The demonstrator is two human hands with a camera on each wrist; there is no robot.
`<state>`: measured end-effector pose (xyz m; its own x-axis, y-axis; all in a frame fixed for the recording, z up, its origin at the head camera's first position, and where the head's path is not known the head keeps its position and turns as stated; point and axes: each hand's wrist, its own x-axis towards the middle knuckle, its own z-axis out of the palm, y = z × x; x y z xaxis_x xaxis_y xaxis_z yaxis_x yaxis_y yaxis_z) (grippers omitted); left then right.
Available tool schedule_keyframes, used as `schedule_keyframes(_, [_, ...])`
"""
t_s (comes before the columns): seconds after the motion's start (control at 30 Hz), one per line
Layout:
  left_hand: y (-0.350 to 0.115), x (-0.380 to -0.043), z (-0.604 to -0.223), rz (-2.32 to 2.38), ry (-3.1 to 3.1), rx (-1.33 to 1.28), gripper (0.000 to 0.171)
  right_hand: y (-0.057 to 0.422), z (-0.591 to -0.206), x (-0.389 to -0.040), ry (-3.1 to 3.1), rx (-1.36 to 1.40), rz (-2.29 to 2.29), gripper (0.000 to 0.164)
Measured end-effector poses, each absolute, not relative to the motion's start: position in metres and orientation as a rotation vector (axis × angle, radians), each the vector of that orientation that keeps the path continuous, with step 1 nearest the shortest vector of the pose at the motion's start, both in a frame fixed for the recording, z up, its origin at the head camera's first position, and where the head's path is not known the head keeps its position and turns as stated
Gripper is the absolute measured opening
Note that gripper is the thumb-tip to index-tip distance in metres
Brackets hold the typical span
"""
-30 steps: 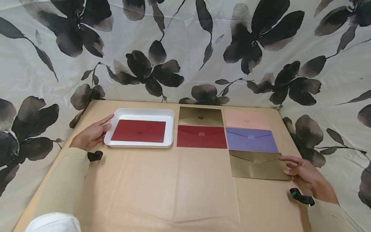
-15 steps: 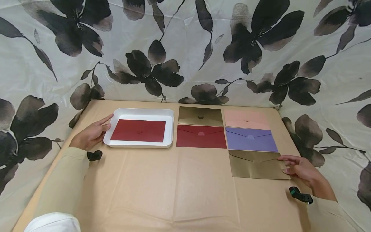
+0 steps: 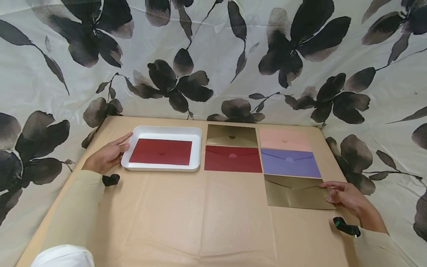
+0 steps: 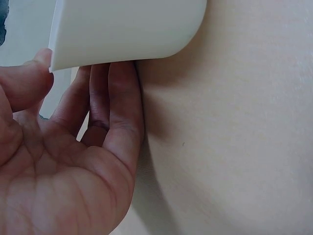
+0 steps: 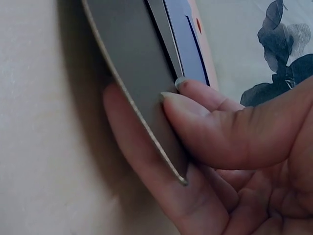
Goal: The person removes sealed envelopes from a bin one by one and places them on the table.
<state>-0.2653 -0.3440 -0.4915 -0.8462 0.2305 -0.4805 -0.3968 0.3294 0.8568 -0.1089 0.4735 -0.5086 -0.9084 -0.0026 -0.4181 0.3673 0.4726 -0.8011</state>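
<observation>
My left hand [image 3: 105, 155] is at the left side of a white tray [image 3: 163, 167], where a dark red envelope [image 3: 161, 151] lies flat. In the left wrist view the thumb meets the tray's rim and the other fingers [image 4: 124, 98] reach beneath it. At the right, my right hand [image 3: 348, 200] pinches the right edge of a gold envelope [image 3: 297, 194]. The right wrist view shows the thumb [image 5: 195, 117] on the gold envelope's face, with a finger underneath. That edge is raised off the table, and the envelope's flap faces up.
Beyond the held envelope lie a purple envelope [image 3: 290, 163], a pink envelope [image 3: 284, 139], another red envelope [image 3: 232, 159] and another gold envelope [image 3: 231, 135]. All are flat on the tan-covered table [image 3: 200, 222]. A floral cloth [image 3: 233, 55] hangs behind.
The head view has shifted very slightly. My right fingertips are a touch farther left on the gold envelope; the left hand and tray stay put.
</observation>
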Motion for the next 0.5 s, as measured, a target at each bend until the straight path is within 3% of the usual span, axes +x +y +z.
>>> schedule_keyframes(0.5, [-0.3463,-0.2651,-0.4921,1.547,2.056,-0.145,0.064,0.4681,-0.5072,-0.1112,2.401,0.303,-1.331,0.036])
